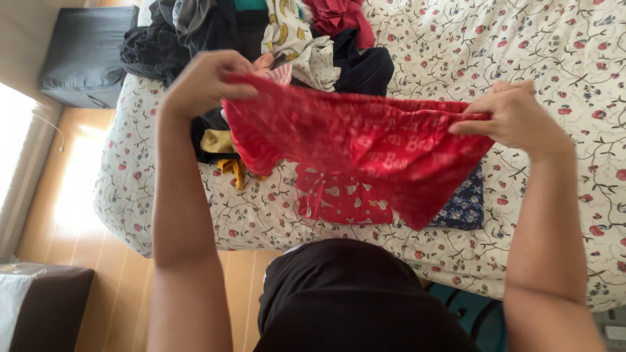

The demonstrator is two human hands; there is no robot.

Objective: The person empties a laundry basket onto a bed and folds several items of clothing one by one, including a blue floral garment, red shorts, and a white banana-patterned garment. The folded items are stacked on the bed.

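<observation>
A heap of clothes (261, 39) lies on the flowered bedsheet (554, 52).

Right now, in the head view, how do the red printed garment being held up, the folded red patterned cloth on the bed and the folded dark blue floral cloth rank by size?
1. Red printed garment, though nearest the camera.
2. Folded red patterned cloth.
3. Folded dark blue floral cloth, partly hidden, so unsure.

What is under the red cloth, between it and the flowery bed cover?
In the head view, the red cloth hangs from the left hand and right hand. Beneath it, on the flowery bed cover, lie a folded red patterned garment and a dark blue floral one.
</observation>
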